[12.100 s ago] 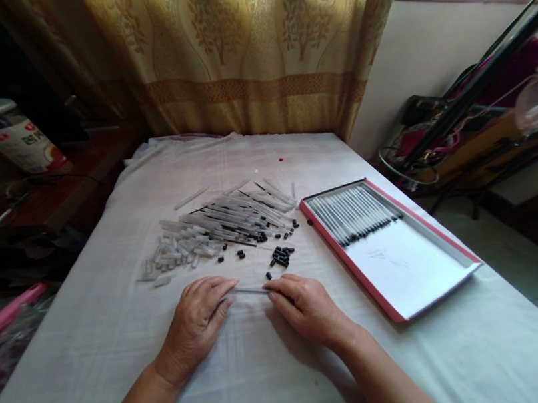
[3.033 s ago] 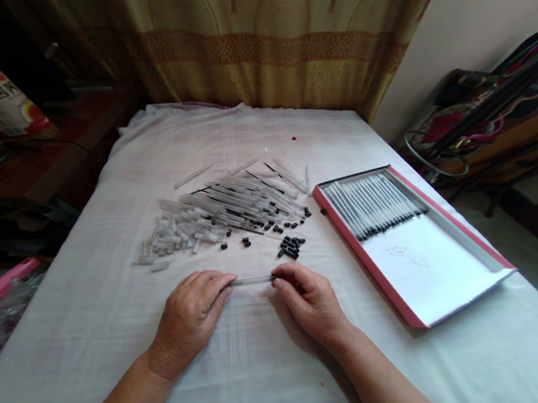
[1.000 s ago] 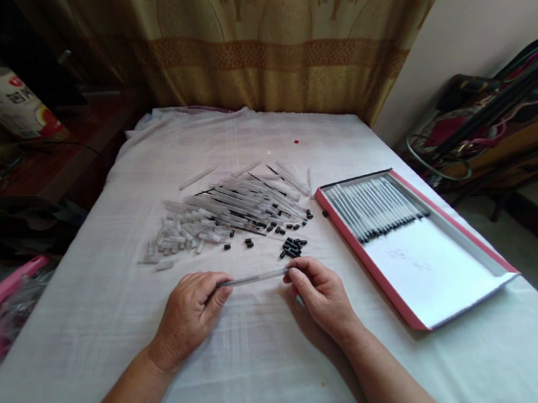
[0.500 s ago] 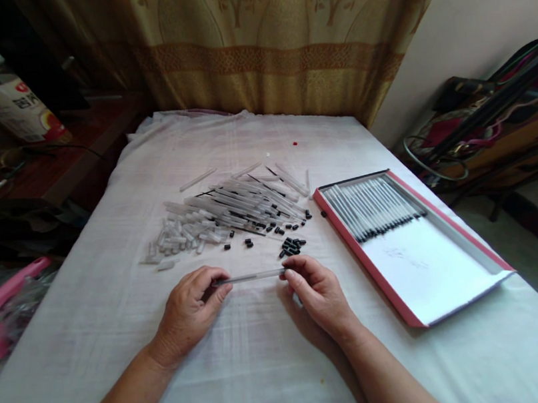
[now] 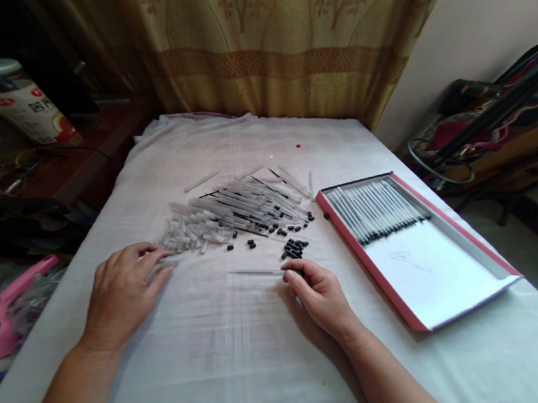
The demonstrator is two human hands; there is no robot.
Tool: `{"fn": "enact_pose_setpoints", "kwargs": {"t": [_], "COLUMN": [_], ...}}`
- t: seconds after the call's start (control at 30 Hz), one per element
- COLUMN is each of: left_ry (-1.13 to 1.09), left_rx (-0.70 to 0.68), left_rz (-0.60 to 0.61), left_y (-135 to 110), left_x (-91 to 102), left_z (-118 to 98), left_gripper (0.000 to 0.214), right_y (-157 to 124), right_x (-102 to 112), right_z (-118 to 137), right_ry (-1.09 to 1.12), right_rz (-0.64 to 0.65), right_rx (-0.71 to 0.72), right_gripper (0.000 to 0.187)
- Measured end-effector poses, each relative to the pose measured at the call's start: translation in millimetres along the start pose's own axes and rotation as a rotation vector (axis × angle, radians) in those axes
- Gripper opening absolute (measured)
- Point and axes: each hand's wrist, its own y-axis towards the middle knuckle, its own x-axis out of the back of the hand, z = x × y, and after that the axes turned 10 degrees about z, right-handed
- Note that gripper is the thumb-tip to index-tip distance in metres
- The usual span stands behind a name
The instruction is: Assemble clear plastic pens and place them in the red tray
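My right hand (image 5: 315, 292) pinches a clear-barrelled pen (image 5: 256, 271) by one end between thumb and fingers. Its thin tip points left and is uncapped. Over at the left, my left hand (image 5: 127, 286) reaches to the near edge of a heap of clear pen caps (image 5: 190, 232). Thumb and index finger are apart, on either side of a single clear cap (image 5: 171, 261); whether they touch it I cannot tell. Behind lies a pile of clear pen barrels (image 5: 243, 202) with dark refills among them. Small black plugs (image 5: 295, 247) are grouped just beyond my right hand.
To the right, an open red-edged box (image 5: 394, 297) holds a row of assembled pens (image 5: 376, 211). A tiny red piece (image 5: 298, 146) lies at the back of the white tablecloth (image 5: 243, 367). A pink-handled object (image 5: 6, 308) and a lidded jar (image 5: 27, 106) stand left of the table.
My left hand has let go of the pen and moved left to the clear caps. The pen stays in my right hand, its thin tip now exposed. The view has shifted slightly.
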Motion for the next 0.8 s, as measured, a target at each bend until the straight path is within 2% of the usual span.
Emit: {"fn": "enact_pose_setpoints", "kwargs": {"t": [0.1,0.2,0.3,0.43,0.57,0.8], "left_ry": [0.054,0.059,-0.084,-0.319,-0.370,-0.366], "left_rx": [0.007,-0.018,-0.103,-0.168,-0.190,-0.293], "left_rz": [0.067,0.036,-0.017,0.038,0.072,0.094], "left_y": [0,0,-1,-3,-5,-6], "left_x": [-1.6,-7.4,-14.2,-21.4,-25.3,-28.7], "left_z": [4,-2,-13,-32,-47,-54], "left_gripper": [0.022,0.022,0.024,0.025,0.029,0.026], "right_y": [0,0,0,0,0,-1], "right_x": [-1,-1,0,2,2,0], "right_z": [0,2,7,13,13,7], "right_ry": [0.012,0.022,0.048,0.119,0.109,0.041], "right_rz": [-0.003,-0.009,-0.006,-0.002,0.003,0.029], "right_rx": [-0.008,-0.006,-0.004,-0.041,-0.035,-0.010], "right_gripper": [0.024,0.024,0.022,0.024,0.023,0.022]}}
